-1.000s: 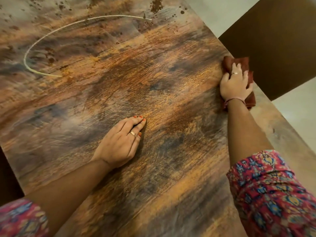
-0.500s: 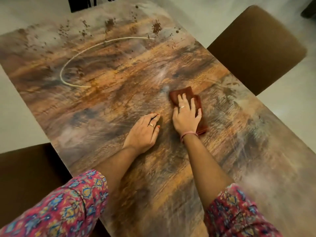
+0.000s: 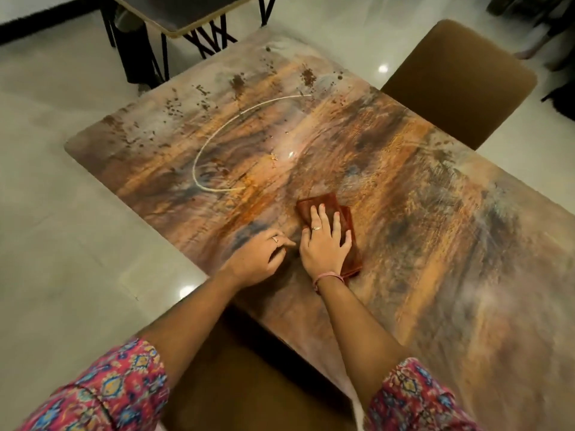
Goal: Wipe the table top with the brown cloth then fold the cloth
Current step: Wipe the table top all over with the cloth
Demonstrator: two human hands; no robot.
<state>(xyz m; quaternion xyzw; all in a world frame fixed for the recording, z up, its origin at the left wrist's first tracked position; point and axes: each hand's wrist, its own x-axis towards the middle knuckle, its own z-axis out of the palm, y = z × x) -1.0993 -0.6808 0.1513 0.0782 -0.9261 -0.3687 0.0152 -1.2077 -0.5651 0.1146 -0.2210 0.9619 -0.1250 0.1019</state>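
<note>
The brown cloth (image 3: 323, 203) lies folded into a small pad on the wood-patterned table top (image 3: 435, 213). My right hand (image 3: 325, 241) presses flat on it with fingers spread and straight. My left hand (image 3: 259, 256) rests on the table just left of the right hand, fingers loosely bent, holding nothing; it looks blurred. Dark crumb-like specks (image 3: 236, 82) and a thin white curved line (image 3: 217, 132) mark the far part of the table.
A brown chair back (image 3: 457, 82) stands at the table's far right side. Another brown chair seat (image 3: 249, 384) sits below me at the near edge. A second table on black metal legs (image 3: 193, 23) stands beyond the far end. Pale tiled floor lies to the left.
My right hand slid the cloth from the table's right edge leftward to the middle, next to my left hand. My view has pulled back, showing more of the table and room.
</note>
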